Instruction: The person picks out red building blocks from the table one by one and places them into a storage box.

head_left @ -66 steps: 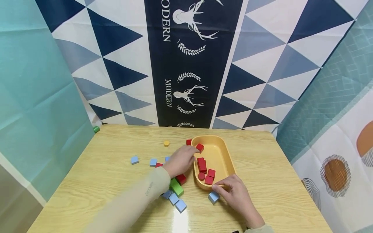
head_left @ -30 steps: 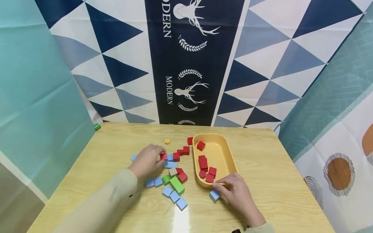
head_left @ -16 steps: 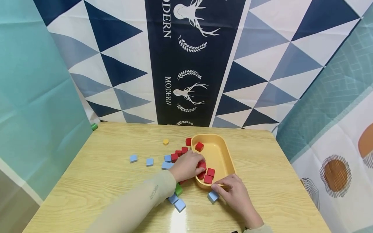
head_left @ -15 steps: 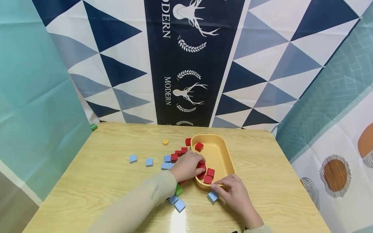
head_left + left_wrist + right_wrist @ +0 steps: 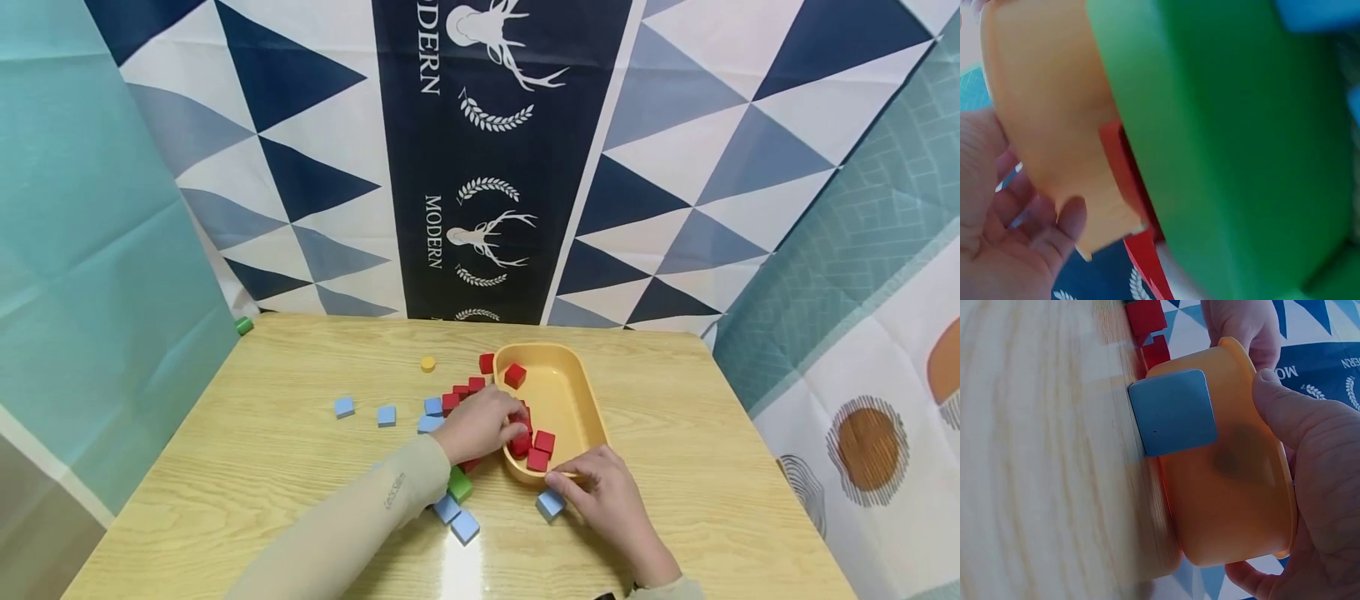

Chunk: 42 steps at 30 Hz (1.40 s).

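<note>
A yellow-orange bin [image 5: 558,367] stands on the table with several red blocks [image 5: 537,459] inside. My left hand [image 5: 483,423] reaches over its left rim, just above the red blocks; in the left wrist view its fingers [image 5: 1041,237] are loosely bent, with no block seen between them. At the near right corner, my right hand [image 5: 611,500] pinches the bin's rim, thumb [image 5: 1288,403] on the near side. A light blue block [image 5: 551,504] sits beside that corner, under the right hand. A green block [image 5: 1210,156] looms large in the left wrist view, partly hidden by the left sleeve in the head view.
Left of the bin lie red blocks [image 5: 451,403], light blue blocks [image 5: 465,527] and a small yellow disc [image 5: 428,364]. One red block [image 5: 487,362] touches or nearly touches the bin's far left side. A green piece [image 5: 243,326] sits at the table's far left corner.
My left hand went left to a red block among the loose ones, then carried it back over the bin. That block now lies lower among the red ones. The right hand stayed on the rim.
</note>
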{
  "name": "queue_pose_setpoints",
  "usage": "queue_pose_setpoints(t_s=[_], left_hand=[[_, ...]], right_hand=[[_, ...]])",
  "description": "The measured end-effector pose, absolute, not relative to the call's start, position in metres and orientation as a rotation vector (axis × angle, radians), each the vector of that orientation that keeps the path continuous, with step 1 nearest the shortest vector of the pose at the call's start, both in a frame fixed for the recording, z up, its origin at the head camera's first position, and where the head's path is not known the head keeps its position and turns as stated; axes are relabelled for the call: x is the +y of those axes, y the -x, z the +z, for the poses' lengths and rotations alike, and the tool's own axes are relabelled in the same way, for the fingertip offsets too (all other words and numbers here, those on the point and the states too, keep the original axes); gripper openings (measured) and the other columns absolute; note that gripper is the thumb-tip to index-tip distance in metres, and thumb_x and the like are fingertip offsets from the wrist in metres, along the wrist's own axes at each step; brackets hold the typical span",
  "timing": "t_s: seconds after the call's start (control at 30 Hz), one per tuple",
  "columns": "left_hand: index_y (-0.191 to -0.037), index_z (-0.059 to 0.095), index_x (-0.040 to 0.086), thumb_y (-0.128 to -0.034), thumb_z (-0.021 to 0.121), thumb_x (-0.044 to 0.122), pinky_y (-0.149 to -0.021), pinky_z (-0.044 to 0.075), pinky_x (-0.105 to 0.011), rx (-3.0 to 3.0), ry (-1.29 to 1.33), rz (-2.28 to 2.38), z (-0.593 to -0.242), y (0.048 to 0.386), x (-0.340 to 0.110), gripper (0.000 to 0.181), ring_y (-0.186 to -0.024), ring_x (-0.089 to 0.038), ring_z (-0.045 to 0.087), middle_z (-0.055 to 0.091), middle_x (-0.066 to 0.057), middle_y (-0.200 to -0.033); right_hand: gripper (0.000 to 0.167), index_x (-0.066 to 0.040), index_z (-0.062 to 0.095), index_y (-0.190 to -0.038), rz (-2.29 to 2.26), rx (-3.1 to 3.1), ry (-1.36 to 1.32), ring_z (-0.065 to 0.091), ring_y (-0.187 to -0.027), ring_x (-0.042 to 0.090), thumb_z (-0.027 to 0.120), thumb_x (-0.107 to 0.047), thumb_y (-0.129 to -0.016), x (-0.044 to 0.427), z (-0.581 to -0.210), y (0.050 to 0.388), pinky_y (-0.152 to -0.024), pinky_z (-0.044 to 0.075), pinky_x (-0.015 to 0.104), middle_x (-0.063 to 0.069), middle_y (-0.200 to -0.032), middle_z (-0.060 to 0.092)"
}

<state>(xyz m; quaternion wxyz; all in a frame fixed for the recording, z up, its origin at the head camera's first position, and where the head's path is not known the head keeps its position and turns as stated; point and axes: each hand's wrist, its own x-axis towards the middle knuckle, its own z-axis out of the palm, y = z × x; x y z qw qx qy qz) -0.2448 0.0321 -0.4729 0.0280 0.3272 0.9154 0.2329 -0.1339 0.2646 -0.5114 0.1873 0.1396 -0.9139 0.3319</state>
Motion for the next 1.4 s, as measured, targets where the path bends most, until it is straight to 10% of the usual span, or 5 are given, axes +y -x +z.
queue_pose_setpoints(t_s=[0.17, 1.0, 1.4], left_hand=[[-0.132, 0.072, 0.012, -0.1071, 0.067, 0.023, -0.111, 0.056, -0.042, 2.823, -0.855, 0.987, -0.472, 0.252, 0.001, 0.027, -0.119, -0.022, 0.069, 0.073, -0.005, -0.131], [-0.119, 0.079, 0.023, -0.0924, 0.083, 0.041, -0.09, 0.052, -0.031, 2.845, -1.143, 0.296, -0.489, 0.21, -0.018, 0.032, -0.085, -0.007, 0.055, 0.074, 0.015, -0.093], [-0.13, 0.069, 0.015, -0.1006, 0.077, 0.029, -0.096, 0.059, -0.037, 2.932, -0.967, 0.734, -0.449, 0.208, -0.014, 0.033, -0.104, -0.017, 0.064, 0.075, 0.0, -0.117]], right_hand=[[0.013, -0.034, 0.082, -0.083, 0.945, -2.577, -0.383, 0.052, -0.085, -0.001, 0.092, -0.025, -0.083, 0.264, -0.513, 0.133, -0.071, 0.044, 0.024, -0.025, -0.081, 0.071], [0.013, -0.032, 0.082, -0.085, 0.938, -2.543, -0.416, 0.053, -0.085, 0.0, 0.092, -0.023, -0.083, 0.265, -0.515, 0.135, -0.07, 0.044, 0.023, -0.023, -0.082, 0.072], [0.013, -0.033, 0.082, -0.085, 0.94, -2.539, -0.426, 0.053, -0.085, -0.001, 0.092, -0.024, -0.084, 0.265, -0.517, 0.134, -0.071, 0.045, 0.023, -0.023, -0.083, 0.073]])
